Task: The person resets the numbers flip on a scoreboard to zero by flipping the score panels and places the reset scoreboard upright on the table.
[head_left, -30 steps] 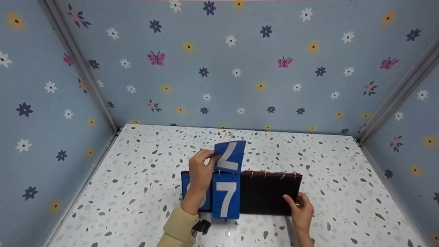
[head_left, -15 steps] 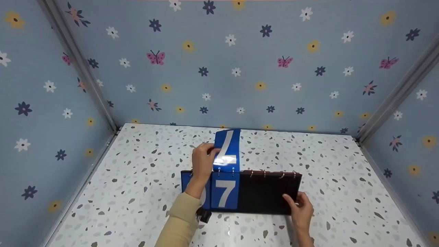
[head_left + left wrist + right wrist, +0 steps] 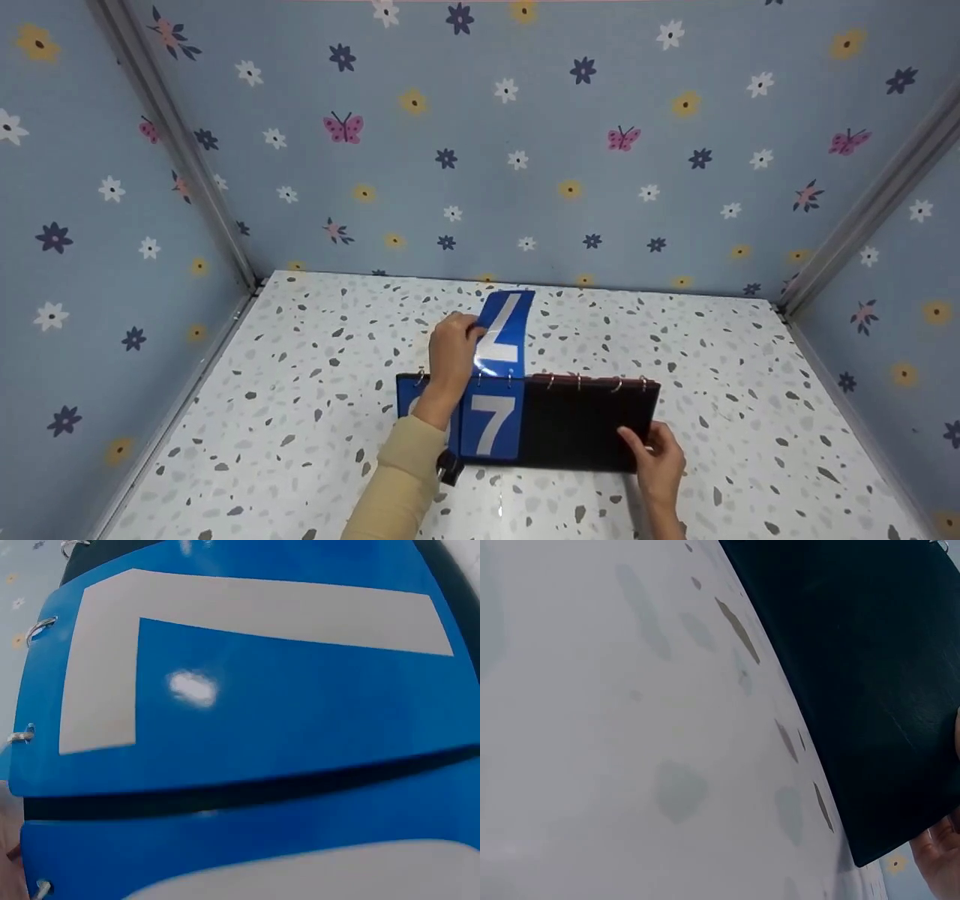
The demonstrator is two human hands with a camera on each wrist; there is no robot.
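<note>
A black flip scoreboard (image 3: pixel 577 427) stands on the table, with cards hung from metal rings along its top edge. My left hand (image 3: pixel 452 349) pinches the left edge of a blue card (image 3: pixel 506 330) turned up over the top, its white 7 upside down. Below the rings, another blue card with a white 7 (image 3: pixel 493 424) lies against the board; it fills most of the left wrist view. A further blue card (image 3: pixel 406 394) at the left is partly hidden by my left arm. My right hand (image 3: pixel 661 461) grips the board's right edge, thumb in front and fingers behind.
The white speckled table (image 3: pixel 300 420) surrounds the board. Blue flowered panels (image 3: pixel 517 187) close off the back and both sides, joined by grey metal posts (image 3: pixel 176 150). A small black device (image 3: pixel 450 468) sits at my left wrist.
My left hand has lifted the turned-up card higher and shifted slightly right with it. The lower 7 card, tilted forward before, has settled against the board. My right hand stays put.
</note>
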